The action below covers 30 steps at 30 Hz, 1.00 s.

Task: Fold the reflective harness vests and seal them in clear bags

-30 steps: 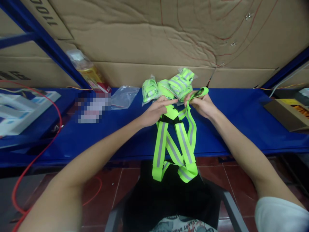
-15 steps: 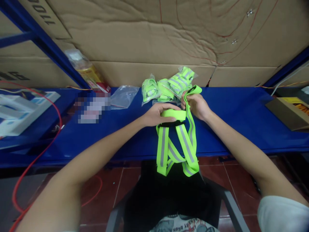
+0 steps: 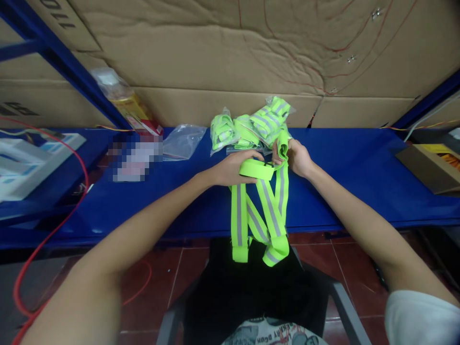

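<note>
A neon yellow-green reflective harness (image 3: 269, 206) with grey stripes hangs from my hands over the front edge of the blue table. My left hand (image 3: 232, 168) is closed around a looped band of it, thumb below and fingers above. My right hand (image 3: 296, 155) pinches another strap of the harness, folded over at the top, just to the right. A dark buckle piece shows between the hands, partly hidden by the band. Right behind my hands lie several bagged reflective harnesses (image 3: 257, 125) in clear plastic.
An empty clear plastic bag (image 3: 184, 141) lies left of the bagged harnesses. A bottle with yellow contents (image 3: 125, 103) leans at the back left. White parts (image 3: 43, 163) and a red cable (image 3: 84, 172) are at far left. An open cardboard box (image 3: 427, 167) stands at the right.
My right hand has shifted slightly, and the strap end it holds has folded downward. The looped band in my left hand has tilted, and the hanging straps have swung a little left.
</note>
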### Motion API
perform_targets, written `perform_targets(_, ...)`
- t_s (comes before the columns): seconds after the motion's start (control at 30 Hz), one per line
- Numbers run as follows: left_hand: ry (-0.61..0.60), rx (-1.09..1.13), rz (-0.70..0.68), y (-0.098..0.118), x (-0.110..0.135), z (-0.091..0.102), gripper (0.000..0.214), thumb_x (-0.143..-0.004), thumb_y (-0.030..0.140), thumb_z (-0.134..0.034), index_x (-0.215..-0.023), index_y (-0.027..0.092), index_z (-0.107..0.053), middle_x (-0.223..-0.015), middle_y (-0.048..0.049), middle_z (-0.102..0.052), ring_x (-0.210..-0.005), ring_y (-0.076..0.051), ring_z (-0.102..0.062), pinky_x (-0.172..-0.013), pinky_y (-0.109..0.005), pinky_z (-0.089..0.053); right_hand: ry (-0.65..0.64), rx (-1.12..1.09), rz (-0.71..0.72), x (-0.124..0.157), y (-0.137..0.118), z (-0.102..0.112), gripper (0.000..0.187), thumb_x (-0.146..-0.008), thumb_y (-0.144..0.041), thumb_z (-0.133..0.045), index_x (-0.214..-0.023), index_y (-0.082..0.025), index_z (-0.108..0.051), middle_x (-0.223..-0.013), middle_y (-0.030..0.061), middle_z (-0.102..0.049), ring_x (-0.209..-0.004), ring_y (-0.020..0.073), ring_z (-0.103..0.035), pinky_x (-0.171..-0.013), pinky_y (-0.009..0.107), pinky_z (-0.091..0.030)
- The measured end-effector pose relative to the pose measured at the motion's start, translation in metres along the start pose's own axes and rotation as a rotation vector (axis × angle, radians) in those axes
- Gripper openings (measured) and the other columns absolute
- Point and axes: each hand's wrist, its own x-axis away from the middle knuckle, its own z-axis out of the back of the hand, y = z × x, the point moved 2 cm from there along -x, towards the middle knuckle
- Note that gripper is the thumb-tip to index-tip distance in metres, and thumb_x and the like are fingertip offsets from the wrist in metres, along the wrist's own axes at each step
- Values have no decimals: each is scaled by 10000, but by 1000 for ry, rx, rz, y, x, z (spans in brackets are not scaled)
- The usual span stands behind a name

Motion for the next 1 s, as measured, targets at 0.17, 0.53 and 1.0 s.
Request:
perform_targets(0.17,-66,90,132,-4,1,0,858,-802,323,-845,-1542,216,-425,-1003,-11,-691,-794,-184,-681,-726,-306,-477,-51,122,-36,4,-6,-7,84,-620,-295,-628,-651,-253,-563,-590,6,-623,-491,190,-502,-501,337,-361)
perform_targets(0.53,-60,-35,263,9,-4,-2,917,-699,316,-839,-1544,210,-497,-1134,-61,-728,-892,-249,-717,-815,-365,-517,-348,273,-4,7,-9,0,151,-718,-260,-665,-749,-211,-804,-863,49,-797,-854,230,-689,-810,327,-529)
perform_targets(1.0,-3,-174,197,-8,-3,-4,630,-687,410,-912,-1267,214,-768,-1256,-109,-736,-1180,-331,-686,-1096,-524,-532,-476,438,14,11,-20,3,143,-773,-236,-611,-782,-204,-750,-727,-8,-682,-672,153,-534,-656,298,-381)
